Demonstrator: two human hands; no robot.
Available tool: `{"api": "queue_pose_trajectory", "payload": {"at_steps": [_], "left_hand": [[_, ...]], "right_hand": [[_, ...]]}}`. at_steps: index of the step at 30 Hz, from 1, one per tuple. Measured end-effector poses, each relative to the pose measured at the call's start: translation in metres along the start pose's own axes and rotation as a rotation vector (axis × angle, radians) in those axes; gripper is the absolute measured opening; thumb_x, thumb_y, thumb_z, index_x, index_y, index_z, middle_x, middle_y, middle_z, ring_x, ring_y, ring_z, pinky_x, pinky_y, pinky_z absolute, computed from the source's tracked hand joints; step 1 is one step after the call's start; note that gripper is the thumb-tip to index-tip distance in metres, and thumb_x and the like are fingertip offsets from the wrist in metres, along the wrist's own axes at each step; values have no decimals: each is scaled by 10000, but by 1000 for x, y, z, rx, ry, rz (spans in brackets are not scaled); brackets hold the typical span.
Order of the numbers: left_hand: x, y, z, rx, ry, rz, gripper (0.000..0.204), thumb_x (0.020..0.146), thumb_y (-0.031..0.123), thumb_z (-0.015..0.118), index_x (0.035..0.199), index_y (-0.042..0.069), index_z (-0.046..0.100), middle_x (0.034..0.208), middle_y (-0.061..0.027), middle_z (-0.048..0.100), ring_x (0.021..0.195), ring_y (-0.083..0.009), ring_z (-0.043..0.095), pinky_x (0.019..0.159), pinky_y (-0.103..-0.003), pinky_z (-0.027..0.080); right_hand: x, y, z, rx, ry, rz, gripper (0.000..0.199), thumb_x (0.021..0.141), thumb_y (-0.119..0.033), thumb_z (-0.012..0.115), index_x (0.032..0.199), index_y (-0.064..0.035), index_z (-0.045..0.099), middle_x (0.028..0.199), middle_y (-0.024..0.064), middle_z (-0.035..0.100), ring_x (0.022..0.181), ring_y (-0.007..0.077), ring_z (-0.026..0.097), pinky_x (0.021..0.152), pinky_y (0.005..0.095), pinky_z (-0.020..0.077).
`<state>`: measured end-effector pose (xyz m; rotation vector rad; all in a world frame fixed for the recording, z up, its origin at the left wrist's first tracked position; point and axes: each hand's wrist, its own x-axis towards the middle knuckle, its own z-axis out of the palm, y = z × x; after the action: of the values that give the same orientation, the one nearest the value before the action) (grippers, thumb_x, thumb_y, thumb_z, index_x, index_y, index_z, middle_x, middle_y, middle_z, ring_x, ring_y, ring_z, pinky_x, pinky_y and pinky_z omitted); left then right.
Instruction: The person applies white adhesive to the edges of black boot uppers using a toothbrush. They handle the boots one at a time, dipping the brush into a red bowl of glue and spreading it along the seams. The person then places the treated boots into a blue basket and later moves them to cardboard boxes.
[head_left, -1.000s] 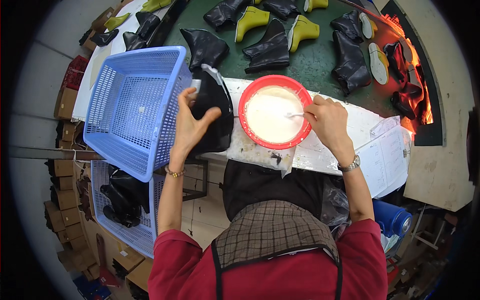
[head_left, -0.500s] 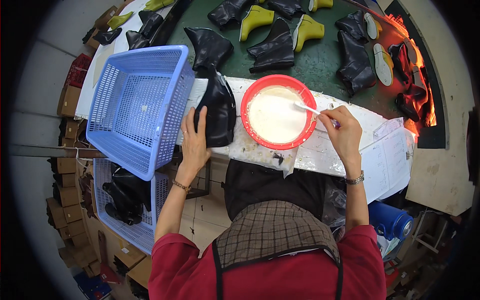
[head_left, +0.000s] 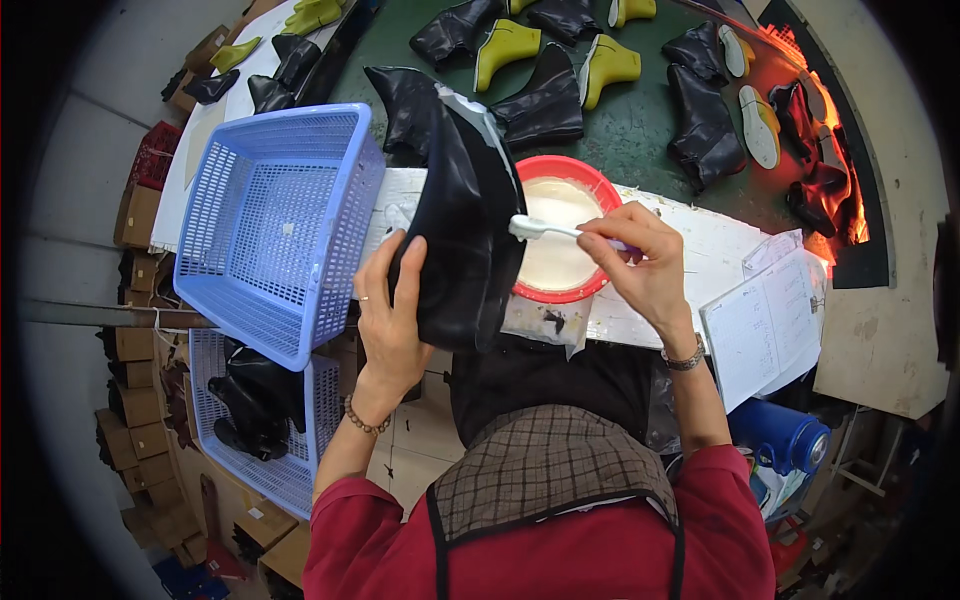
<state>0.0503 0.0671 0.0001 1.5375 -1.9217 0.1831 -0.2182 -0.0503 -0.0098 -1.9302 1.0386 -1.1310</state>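
A shiny black boot upper (head_left: pixel 460 240) is raised off the white board, gripped along its lower left side by my left hand (head_left: pixel 392 310). White paste coats part of its upper edge. My right hand (head_left: pixel 645 262) pinches a toothbrush (head_left: pixel 550 230), whose white bristle end is at the right edge of the boot upper. Partly behind the boot upper stands a red bowl (head_left: pixel 607 190) of creamy white liquid (head_left: pixel 560 255) on the white board (head_left: pixel 700 222).
Blue plastic baskets stand at left, an upper basket (head_left: pixel 275 215) above a lower basket (head_left: pixel 325 400) with black pieces inside. Beyond the board, a green conveyor belt (head_left: pixel 640 130) carries black boot uppers and yellow-green lasts toward a glowing orange heater (head_left: pixel 850 170). Papers (head_left: pixel 765 320) lie at right.
My left hand has lifted the boot upper off the board, bringing it closer and rightward. My right hand has moved the toothbrush left, out of the bowl to the boot's edge.
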Motion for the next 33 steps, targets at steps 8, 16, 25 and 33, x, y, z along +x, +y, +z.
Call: {"api": "queue_pose_trajectory", "payload": {"at_steps": [8, 16, 25, 33], "left_hand": [[-2, -6, 4, -115, 33, 212, 712, 720, 154, 780, 1373, 63, 511, 1357, -229, 501, 1185, -403, 513, 984, -464, 447], [33, 4, 19, -77, 187, 10, 791, 716, 62, 777, 1436, 32, 451, 1353, -198, 499, 1186, -375, 504, 992, -436, 419], [55, -3, 40, 14, 303, 40, 842, 697, 32, 785, 1460, 83, 433, 1365, -172, 488, 1184, -366, 495, 982, -434, 422], [46, -15, 42, 26, 144, -7, 720, 745, -12, 729, 1416, 29, 471, 1327, -170, 545, 1184, -358, 533, 998, -409, 430]], "right_hand": [[42, 8, -23, -149, 197, -123, 137, 801, -71, 783, 931, -37, 761, 824, 43, 656, 677, 101, 587, 579, 237, 457], [7, 5, -8, -8, 165, -188, 239, 718, 3, 822, 947, -22, 758, 857, 55, 644, 740, 123, 611, 638, 243, 486], [-16, -17, -11, -36, 1, -167, 185, 732, -34, 812, 912, -41, 768, 799, 43, 647, 688, 132, 621, 590, 258, 488], [-3, 3, -18, 108, -210, 144, 103, 853, -107, 747, 904, -18, 759, 773, 54, 674, 655, 93, 587, 570, 238, 439]]}}
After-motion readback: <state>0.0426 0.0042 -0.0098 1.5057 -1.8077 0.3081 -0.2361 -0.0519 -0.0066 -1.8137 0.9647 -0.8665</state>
